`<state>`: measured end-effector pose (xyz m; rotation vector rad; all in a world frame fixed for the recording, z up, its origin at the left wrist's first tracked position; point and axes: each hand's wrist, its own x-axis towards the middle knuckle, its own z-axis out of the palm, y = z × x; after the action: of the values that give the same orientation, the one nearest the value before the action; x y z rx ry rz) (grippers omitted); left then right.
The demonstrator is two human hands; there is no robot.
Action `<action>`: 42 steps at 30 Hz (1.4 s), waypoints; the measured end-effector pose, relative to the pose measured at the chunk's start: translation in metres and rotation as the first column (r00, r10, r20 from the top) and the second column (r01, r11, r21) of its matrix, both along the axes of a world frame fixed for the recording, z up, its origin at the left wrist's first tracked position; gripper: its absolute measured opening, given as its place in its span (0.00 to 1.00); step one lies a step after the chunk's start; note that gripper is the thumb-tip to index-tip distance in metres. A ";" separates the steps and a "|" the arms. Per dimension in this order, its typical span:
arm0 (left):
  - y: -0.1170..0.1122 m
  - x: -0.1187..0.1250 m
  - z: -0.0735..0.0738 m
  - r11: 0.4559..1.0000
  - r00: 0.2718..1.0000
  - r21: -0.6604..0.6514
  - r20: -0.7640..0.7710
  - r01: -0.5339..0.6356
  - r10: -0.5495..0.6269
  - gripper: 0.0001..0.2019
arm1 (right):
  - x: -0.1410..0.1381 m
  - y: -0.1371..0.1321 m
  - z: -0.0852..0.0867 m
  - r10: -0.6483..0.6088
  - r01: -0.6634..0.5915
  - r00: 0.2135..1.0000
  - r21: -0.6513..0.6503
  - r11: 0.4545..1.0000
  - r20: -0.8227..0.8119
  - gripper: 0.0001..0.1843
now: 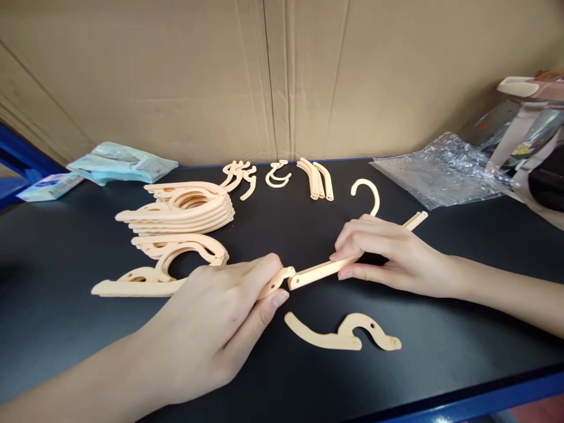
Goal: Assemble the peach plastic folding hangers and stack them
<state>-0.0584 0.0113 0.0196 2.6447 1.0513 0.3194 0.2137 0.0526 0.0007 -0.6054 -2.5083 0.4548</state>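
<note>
Peach plastic hanger (315, 271) low over black bench (462, 329). Grip of left hand (215, 320) pinched on its hinge end, grip of right hand (388, 255) closed over the arm near the hook. Looks light, stiff, thin; joint probably weak, so hold the flat arms.

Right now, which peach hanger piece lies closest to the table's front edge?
The lone curved piece just in front of the right hand; all others lie farther back.

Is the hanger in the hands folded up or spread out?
Spread out. The hanger stretches in one long line from the left hand past the right hand.
</note>
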 end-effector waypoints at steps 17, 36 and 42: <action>-0.007 0.007 -0.003 0.976 0.990 0.218 -0.138 0.017 0.013 0.07 | 0.000 0.001 0.001 0.042 -0.043 0.999 -0.052 0.998 -0.017 0.03; 0.001 0.011 -0.010 0.837 0.979 0.541 -0.203 0.084 0.034 0.21 | 0.001 0.001 0.002 0.051 -0.053 0.998 -0.071 0.996 -0.027 0.07; 0.002 0.011 -0.015 0.870 0.988 0.489 -0.157 0.062 0.018 0.19 | 0.001 0.001 0.001 0.050 -0.052 0.998 -0.066 0.996 -0.030 0.05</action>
<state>-0.0475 0.0134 0.0044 3.1816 1.1043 0.4309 0.2150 0.0540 0.0018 -0.5574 -2.4945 0.5641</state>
